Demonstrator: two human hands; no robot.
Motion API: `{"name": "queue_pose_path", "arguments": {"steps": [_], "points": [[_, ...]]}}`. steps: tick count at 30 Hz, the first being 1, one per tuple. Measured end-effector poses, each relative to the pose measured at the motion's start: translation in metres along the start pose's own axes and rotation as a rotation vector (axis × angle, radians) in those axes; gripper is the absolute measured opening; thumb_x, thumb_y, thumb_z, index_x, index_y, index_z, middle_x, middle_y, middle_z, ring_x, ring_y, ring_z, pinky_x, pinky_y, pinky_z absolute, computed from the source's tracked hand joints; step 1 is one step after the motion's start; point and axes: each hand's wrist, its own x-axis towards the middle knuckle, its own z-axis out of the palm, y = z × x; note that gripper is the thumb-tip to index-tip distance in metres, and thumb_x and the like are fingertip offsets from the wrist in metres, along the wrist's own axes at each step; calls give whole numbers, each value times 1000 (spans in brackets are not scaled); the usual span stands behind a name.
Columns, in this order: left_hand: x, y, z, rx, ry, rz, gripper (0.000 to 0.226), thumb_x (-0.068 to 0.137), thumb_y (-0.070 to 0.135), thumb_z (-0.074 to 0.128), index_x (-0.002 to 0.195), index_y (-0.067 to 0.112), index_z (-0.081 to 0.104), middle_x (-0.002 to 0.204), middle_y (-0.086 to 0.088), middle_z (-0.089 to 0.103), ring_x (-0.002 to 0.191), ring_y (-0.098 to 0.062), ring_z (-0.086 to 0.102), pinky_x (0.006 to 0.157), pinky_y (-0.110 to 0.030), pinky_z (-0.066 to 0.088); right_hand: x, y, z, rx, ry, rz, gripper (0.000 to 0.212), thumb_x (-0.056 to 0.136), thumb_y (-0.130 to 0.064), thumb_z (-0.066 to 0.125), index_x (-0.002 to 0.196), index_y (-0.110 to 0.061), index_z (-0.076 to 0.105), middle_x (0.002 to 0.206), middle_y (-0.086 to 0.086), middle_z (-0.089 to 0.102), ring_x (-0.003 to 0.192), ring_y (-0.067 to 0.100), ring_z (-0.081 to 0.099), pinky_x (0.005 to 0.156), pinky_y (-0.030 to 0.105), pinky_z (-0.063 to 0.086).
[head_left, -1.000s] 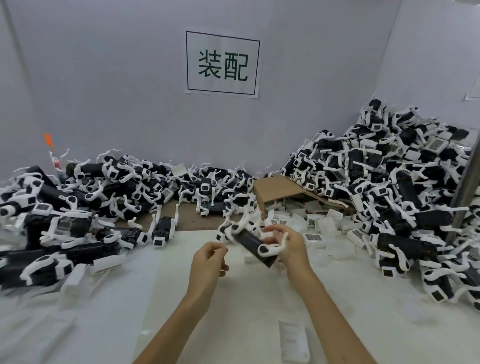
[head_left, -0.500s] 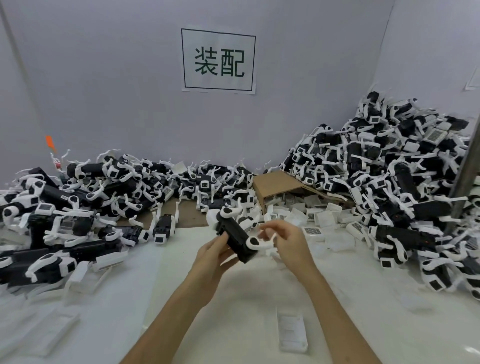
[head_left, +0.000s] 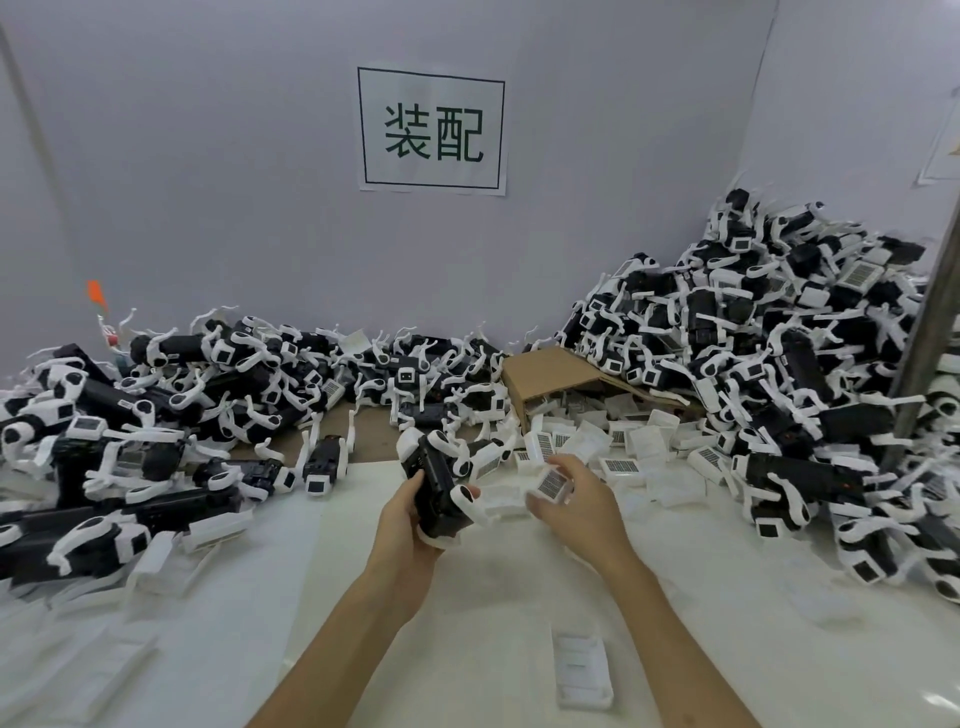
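Note:
My left hand (head_left: 410, 525) grips a black toy robot-dog body (head_left: 435, 486) with white legs, held upright above the white table (head_left: 498, 597). Just right of it, my right hand (head_left: 576, 506) pinches a small white block with a barcode label (head_left: 549, 483) between thumb and fingers. The two parts are a short gap apart. Both forearms reach in from the bottom edge.
Heaps of the same black-and-white toy bodies lie at the left (head_left: 156, 426) and pile high at the right (head_left: 779, 364). A tipped cardboard box (head_left: 550, 376) spills several white labelled blocks (head_left: 623, 452). A white plastic piece (head_left: 579, 670) lies near the front edge. A metal post (head_left: 930, 338) stands right.
The toy body passed from my right hand to my left hand, which now holds it upright. My right hand moved right and picked up a white labelled block.

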Motion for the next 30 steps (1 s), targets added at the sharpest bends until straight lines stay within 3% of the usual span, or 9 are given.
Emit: {"name": "queue_pose_path", "arguments": {"steps": [3,8,11,14,17,20,23,26,30], "points": [[-3,0,2,35,0,-7,38,104,32,40,122,6,60,97,-17,76,72,-23,71,68,-30,46,-3,-8,0,187,34,-78,64,81,-24,83,135,-32,50,115,-19,55,104,-2,54,80,6,40],[-7,3,6,101,-15,17,46,103,42,39,129,14,65,118,-17,72,112,-30,67,100,-41,47,-9,-15,6,214,61,-231,69,75,-10,85,125,-40,49,115,-32,55,105,-22,50,80,2,39],[-9,4,8,118,-28,20,48,103,46,38,132,17,63,127,-12,69,120,-35,63,103,-42,46,-10,-18,11,192,115,-302,65,74,1,81,126,-29,55,119,-20,55,108,-10,52,85,4,42],[-12,4,11,178,-33,40,48,104,49,37,131,19,63,122,-10,71,113,-39,66,90,-37,49,-9,-18,12,255,76,-307,56,76,6,78,113,-32,61,118,-15,57,111,-7,53,90,12,49],[-13,3,13,235,35,51,46,103,49,40,130,21,63,119,-12,73,111,-35,68,74,-28,45,-8,-17,11,332,25,-260,49,77,0,80,113,-30,65,119,-17,63,112,-7,54,84,9,46],[-10,1,11,320,70,72,44,103,49,40,130,24,64,113,-3,75,106,-29,70,74,-30,47,-6,-17,9,393,38,-212,39,79,-13,83,112,-26,67,112,-17,67,102,-10,57,76,11,47],[-11,1,12,356,76,92,39,104,45,41,130,28,64,108,1,77,104,-28,71,75,-31,51,-7,-23,8,627,-22,-115,32,79,-21,83,105,-19,65,104,-5,70,87,-1,67,72,21,57],[-12,-2,12,447,75,142,23,103,29,50,111,32,71,93,4,78,86,-21,73,63,-26,54,-9,-27,8,673,-97,-81,41,74,-29,83,103,-12,61,104,4,70,83,9,71,70,29,59],[-16,-5,13,548,6,202,21,101,17,55,106,30,72,88,3,78,74,-14,74,55,-22,54,-13,-29,12,586,-121,-116,32,78,-17,85,101,-13,62,109,-3,69,78,10,70,66,20,52]]}}
